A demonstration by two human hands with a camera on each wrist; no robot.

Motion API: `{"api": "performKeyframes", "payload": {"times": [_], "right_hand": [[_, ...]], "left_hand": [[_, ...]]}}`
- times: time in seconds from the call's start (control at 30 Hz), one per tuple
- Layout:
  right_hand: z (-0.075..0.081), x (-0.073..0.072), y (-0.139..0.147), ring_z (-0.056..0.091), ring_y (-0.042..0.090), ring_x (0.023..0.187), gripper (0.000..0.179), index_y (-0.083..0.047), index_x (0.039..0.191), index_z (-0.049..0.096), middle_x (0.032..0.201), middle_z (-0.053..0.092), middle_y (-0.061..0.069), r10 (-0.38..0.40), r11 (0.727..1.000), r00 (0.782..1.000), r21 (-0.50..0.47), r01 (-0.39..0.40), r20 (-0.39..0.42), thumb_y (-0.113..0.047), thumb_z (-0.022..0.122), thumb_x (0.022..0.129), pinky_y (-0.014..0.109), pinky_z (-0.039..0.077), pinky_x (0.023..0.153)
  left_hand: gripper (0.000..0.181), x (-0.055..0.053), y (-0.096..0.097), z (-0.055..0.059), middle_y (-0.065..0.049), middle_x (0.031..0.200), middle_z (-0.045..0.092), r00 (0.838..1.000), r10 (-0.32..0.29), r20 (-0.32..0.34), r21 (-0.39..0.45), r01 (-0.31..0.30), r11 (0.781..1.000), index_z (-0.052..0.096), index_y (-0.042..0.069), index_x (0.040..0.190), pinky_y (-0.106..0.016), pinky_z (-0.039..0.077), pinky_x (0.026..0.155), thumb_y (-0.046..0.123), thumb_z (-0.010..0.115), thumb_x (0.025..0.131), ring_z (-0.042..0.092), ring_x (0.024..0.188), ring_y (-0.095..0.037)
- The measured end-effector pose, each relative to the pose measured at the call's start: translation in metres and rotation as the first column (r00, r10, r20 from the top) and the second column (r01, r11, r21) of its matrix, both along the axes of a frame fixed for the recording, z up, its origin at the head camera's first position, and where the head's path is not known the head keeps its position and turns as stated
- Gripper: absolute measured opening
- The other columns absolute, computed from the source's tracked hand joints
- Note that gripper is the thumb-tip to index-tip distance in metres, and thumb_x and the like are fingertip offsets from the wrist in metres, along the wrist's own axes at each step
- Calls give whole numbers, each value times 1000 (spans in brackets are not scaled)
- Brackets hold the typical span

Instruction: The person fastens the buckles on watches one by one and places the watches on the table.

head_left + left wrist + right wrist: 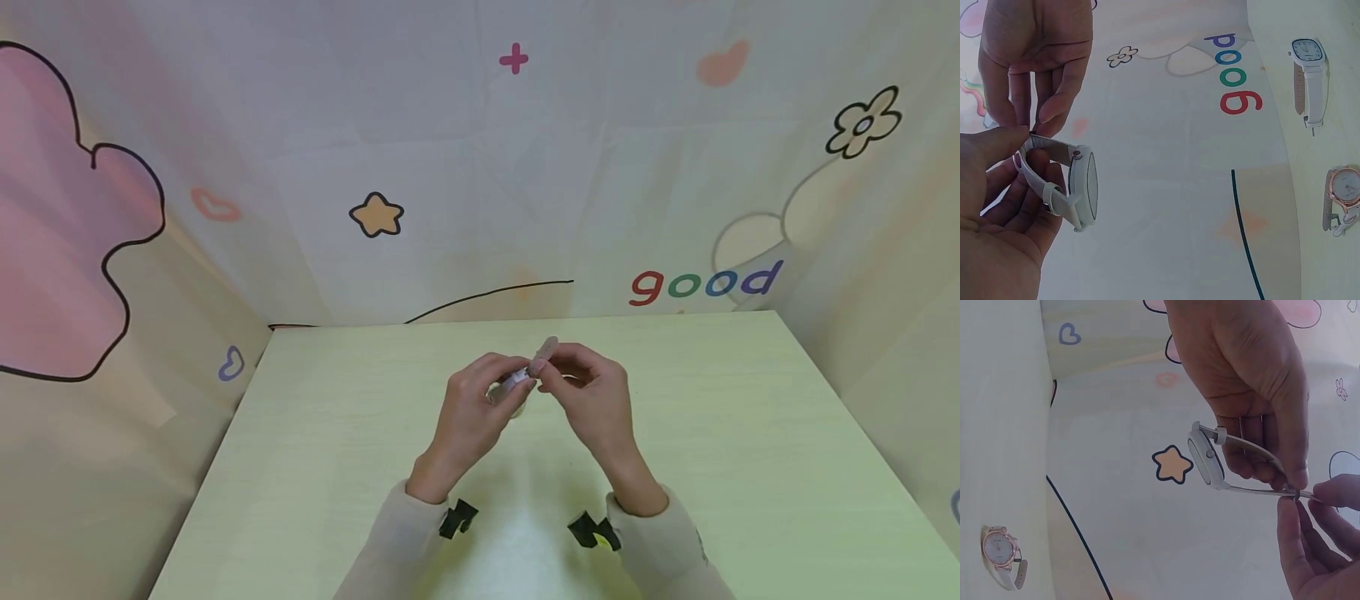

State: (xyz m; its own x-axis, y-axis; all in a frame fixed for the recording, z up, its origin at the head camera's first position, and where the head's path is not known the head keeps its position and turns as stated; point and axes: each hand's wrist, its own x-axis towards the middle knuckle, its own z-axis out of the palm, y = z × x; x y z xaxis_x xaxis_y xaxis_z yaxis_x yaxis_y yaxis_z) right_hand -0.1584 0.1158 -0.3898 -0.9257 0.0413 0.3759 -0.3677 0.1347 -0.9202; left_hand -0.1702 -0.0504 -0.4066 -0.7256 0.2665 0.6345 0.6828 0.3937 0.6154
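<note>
Both hands hold a white wristwatch (pixel 1090 187) up in front of me, its strap bent round into a loop. My left hand (pixel 478 396) grips the strap near the buckle, thumb on top and fingers inside the loop in the left wrist view. With thumb and fingers, my right hand (pixel 592 396) pinches the strap's end just past the buckle (pixel 1295 493). The case of the watch hangs free of the fingers, seen nearly edge-on. In the head view the hands hide much of it.
A white watch with a squarish face (pixel 1307 51) lies on the pale table (pixel 337 467). Beside it is a rose-gold watch with a pale strap (pixel 1344 186). A printed cloth (pixel 450 150) hangs behind the table and along its sides.
</note>
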Motion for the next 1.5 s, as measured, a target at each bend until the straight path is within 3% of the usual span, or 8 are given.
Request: {"api": "performKeyframes", "payload": {"times": [0.23, 0.33, 0.5, 0.77, 1.03, 1.27, 1.5], "right_hand": [[-3, 0, -1, 72, 10, 79, 14, 3, 99, 71, 90, 72, 9, 10, 997, 999, -75, -14, -50, -5, 72, 88, 29, 60, 72], [-4, -1, 0, 72, 11, 80, 14, 4, 100, 70, 90, 72, 4, 23, 995, 998, -93, -29, -64, -5, 71, 89, 30, 60, 73], [-3, 0, 0, 72, 12, 84, 13, 3, 100, 69, 92, 71, 2, 40, 994, 995, -95, -49, -95, -7, 69, 91, 31, 60, 74], [-3, 2, 0, 73, 11, 83, 15, 5, 102, 67, 91, 73, -3, 52, 990, 994, -126, -63, -92, -5, 68, 91, 31, 60, 75], [-5, 3, -2, 73, 10, 84, 14, 4, 103, 68, 92, 73, -2, 27, 991, 997, -126, -37, -78, -2, 69, 90, 29, 60, 76], [-6, 3, -2, 73, 11, 85, 17, 4, 104, 67, 94, 73, 5, 49, 993, 998, -108, -54, -44, -2, 70, 88, 29, 59, 78], [-8, 3, -3, 72, 10, 84, 16, 4, 103, 68, 94, 73, 3, 42, 994, 998, -102, -46, -42, -1, 70, 88, 28, 59, 79]], "left_hand": [[20, 0, -1, 0, -3, 97, 73, 994, -28, 105, 101, 17, 995, 72, 10, 108, -34, 59, 74, 17, 74, 89, 69, 82, -13], [19, 1, -1, 1, -2, 97, 74, 989, -14, 146, 123, -4, 992, 72, 12, 106, -37, 58, 71, 18, 74, 88, 68, 82, -12], [18, 2, -1, 4, -1, 97, 74, 987, 25, 156, 108, -42, 993, 73, 12, 104, -27, 54, 70, 21, 74, 89, 66, 85, -12], [16, 2, -3, 5, -1, 98, 74, 971, -32, 236, 177, -10, 984, 74, 13, 106, -26, 54, 74, 22, 69, 93, 66, 86, -13], [14, 0, -2, 4, -1, 94, 74, 963, -38, 268, 221, -23, 975, 75, 13, 104, -27, 54, 76, 19, 69, 93, 66, 83, -13], [13, 2, -1, 6, -2, 93, 74, 962, -32, 270, 237, -35, 971, 76, 13, 102, -26, 54, 74, 18, 70, 92, 67, 81, -12], [14, 2, 0, 7, -4, 97, 74, 955, -48, 293, 244, -26, 969, 75, 10, 104, -30, 57, 81, 16, 70, 92, 69, 88, -13]]}}
